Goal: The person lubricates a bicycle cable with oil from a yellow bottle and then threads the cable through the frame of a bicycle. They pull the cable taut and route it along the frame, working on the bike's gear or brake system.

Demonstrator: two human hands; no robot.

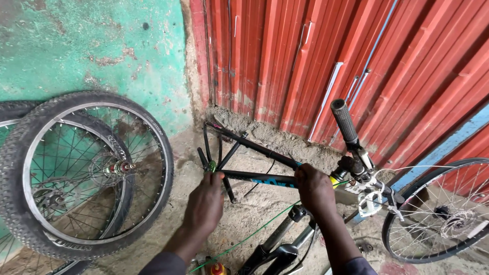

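Holding a black bike frame (254,178), two hands are working on the ground. The frame is lying on its side on the sandy floor (244,214), close to a red metal shutter (316,61).

The left hand (205,203) is reaching to the back end of the frame. Its fingers are pinching together around a small green bit (212,166) there. The right hand (315,189) is wrapping around the frame's long tube near the front, with its grip closed tight on the tube.

One handlebar end with a black rubber handle (344,119) is sticking up past the right hand. One silver pedal (371,199) is sitting just beside that hand. One thin green cord (254,235) is running from near the right hand down toward the bottom of the picture. The black front fork (277,247) is lying low between the two arms.

Wheels are lying about. One big wheel with a knobby tyre (89,173) is leaning on the green wall (91,46) at the left. A second tyre is peeking out behind it, and I cannot tell if more are there. One more wheel with thin spokes (440,211) is lying at the right, well apart from the others.
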